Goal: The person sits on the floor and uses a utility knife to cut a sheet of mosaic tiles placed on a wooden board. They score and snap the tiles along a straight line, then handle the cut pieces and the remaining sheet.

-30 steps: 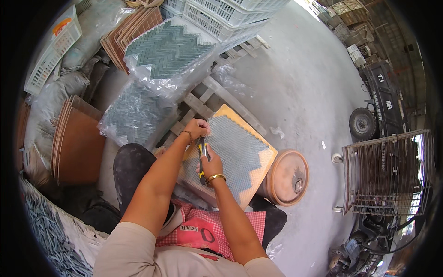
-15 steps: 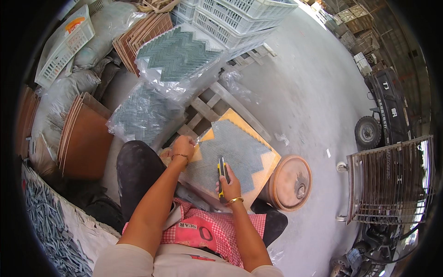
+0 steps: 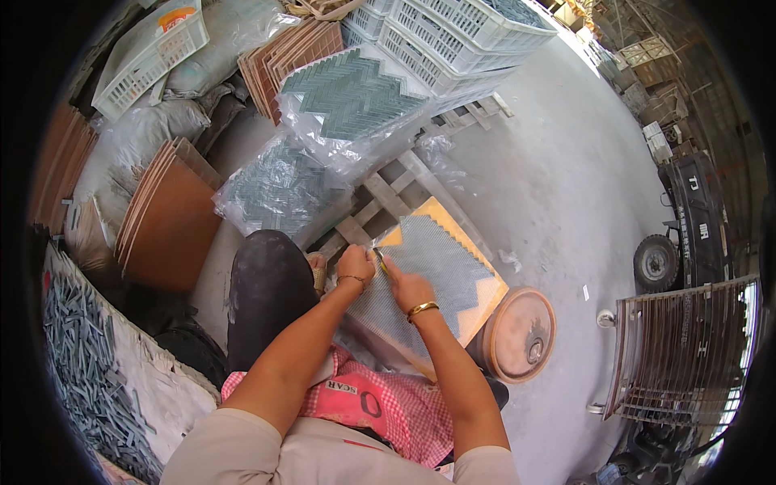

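Observation:
A yellow-and-black utility knife (image 3: pixel 380 260) is gripped in my right hand (image 3: pixel 411 293), its tip end close to my left fingers. My left hand (image 3: pixel 354 265) is closed in a pinch at the left edge of a grey mesh sheet (image 3: pixel 428 255); the pinched bit is mostly hidden by my fingers. The mesh-backed sheet has zigzag ends and lies on an orange-yellow board (image 3: pixel 487 293) in front of me. Both hands are close together near the board's left corner.
A round lidded drum (image 3: pixel 521 335) stands right of the board. Plastic-wrapped herringbone tile stacks (image 3: pixel 356 93) rest on a wooden pallet (image 3: pixel 388 194) beyond. White crates (image 3: pixel 453 61) rise behind. Brown boards (image 3: pixel 174 218) lean at left, above loose tile strips (image 3: pixel 89 372). A wheeled cart (image 3: pixel 687 352) stands right.
My right hand has moved up and left with the knife, bringing it beside my left hand. My left hand stays closed at the sheet's left edge. The whole view has shifted slightly.

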`<state>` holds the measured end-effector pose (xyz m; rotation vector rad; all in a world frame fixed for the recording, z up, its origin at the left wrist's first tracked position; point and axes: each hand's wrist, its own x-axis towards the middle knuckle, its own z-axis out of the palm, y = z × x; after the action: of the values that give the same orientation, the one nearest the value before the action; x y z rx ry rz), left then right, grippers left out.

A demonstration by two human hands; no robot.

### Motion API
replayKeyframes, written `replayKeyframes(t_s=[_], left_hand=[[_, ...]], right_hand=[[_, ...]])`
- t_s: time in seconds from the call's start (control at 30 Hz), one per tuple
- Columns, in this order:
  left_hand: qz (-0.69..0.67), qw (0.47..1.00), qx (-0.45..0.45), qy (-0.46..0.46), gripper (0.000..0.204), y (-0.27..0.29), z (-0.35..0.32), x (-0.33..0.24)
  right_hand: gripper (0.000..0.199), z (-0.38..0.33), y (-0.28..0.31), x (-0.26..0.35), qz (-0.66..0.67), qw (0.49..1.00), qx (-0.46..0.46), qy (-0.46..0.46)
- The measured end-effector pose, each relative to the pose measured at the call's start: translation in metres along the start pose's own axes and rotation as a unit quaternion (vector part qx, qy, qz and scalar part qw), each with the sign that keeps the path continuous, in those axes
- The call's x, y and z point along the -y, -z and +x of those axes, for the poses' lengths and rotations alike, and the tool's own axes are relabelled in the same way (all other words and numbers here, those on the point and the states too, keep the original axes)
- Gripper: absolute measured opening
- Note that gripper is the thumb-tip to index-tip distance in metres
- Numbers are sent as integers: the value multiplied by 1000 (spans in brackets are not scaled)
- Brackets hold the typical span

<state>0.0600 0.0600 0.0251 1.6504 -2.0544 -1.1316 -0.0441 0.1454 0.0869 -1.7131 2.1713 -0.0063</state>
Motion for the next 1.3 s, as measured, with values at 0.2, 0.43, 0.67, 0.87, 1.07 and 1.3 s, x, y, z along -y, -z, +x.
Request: replayKeyframes(t_s=[0.2,0.43,0.67,0.87,1.07,1.3], left_hand=[[-37,999,-33,-2,9,-4,4,4],[-54,997,-53,-12,10,-7,7,13],[-84,996,-32,-19,10,-4,7,14],[-107,993,-24,-37,9,-4,5,19],[-79,994,35,-67,11,0,8,20],[-32,985,114,-128,9,20,-1,-4]], right_hand=[[42,-6,-9,6,-15,1000,-6,-16],[43,-30,-10,14,-11,999,-12,-30],[49,-45,-19,9,34,999,-30,-22],[50,-54,-14,12,37,998,-20,-37],[52,-72,-14,4,143,985,-31,-93],[49,-73,-16,9,289,943,-86,-138]])
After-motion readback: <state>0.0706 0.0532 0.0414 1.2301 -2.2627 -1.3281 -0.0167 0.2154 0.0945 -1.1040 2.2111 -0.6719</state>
